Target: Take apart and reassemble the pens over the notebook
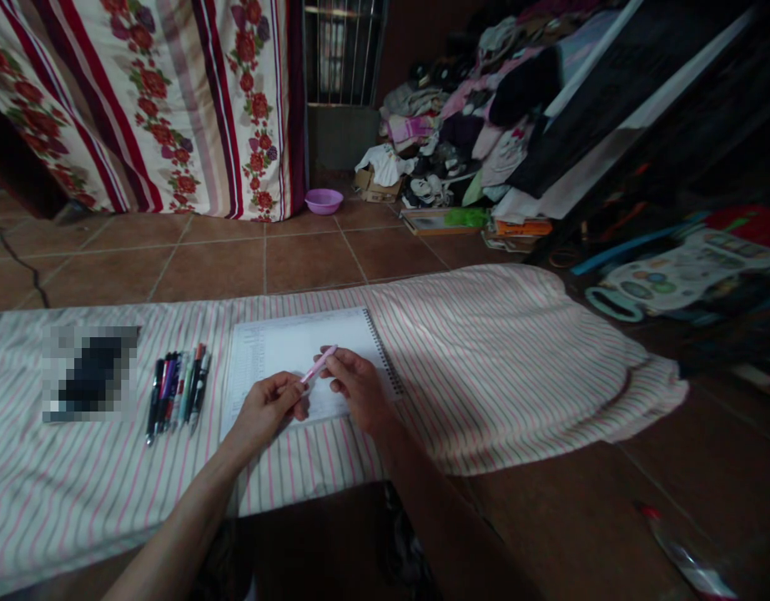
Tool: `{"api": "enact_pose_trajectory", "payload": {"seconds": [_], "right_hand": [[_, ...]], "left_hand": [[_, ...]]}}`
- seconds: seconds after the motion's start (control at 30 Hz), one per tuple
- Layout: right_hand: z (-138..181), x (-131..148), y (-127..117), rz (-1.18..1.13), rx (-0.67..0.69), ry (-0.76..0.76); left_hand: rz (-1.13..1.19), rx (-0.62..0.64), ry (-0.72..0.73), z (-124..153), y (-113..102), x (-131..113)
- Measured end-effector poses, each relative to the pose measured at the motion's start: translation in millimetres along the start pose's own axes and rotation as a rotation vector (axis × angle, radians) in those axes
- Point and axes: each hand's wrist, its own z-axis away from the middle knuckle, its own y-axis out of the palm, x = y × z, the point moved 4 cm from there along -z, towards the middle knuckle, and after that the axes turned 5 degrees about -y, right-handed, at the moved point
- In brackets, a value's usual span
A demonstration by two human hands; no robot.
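A pink pen (319,364) is held slantwise between my two hands, above a spiral notebook (278,338). The fingers of my left hand (275,399) pinch its lower end. Toward the other end, my right hand (354,380) grips it between thumb and fingers. The notebook lies open at a mostly white page, with its wire binding along the right side. To the left of the notebook, several pens (177,388) lie side by side in a row on the striped cloth (485,367).
A pixelated dark object (93,374) lies at the far left of the cloth. Beyond, on the tiled floor, are a purple basin (324,200), a flowered curtain (153,108) and a heap of clothes (472,117). A bottle (685,555) lies at the lower right.
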Motion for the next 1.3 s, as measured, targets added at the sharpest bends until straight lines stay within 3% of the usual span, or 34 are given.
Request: {"api": "enact_pose_trajectory", "payload": {"seconds": [0.33, 0.63, 0.93, 1.3], "right_hand": [[-0.7, -0.1, -3.2, 0.012, -0.063, -0.012], [2.1, 0.2, 0.4, 0.017, 0.046, 0.029], [0.4, -0.6, 1.4, 0.019, -0.02, 0.025], [2.5, -3.0, 3.6, 0.039, 0.002, 0.045]], "left_hand": [[-0.037, 0.018, 0.02, -0.5, 1.8, 1.7], [-0.032, -0.002, 0.017, 1.3, 0.4, -2.5], [-0.049, 0.04, 0.012, -3.0, 0.5, 5.9], [-0.077, 0.024, 0.03, -2.3, -0.8, 2.2]]}}
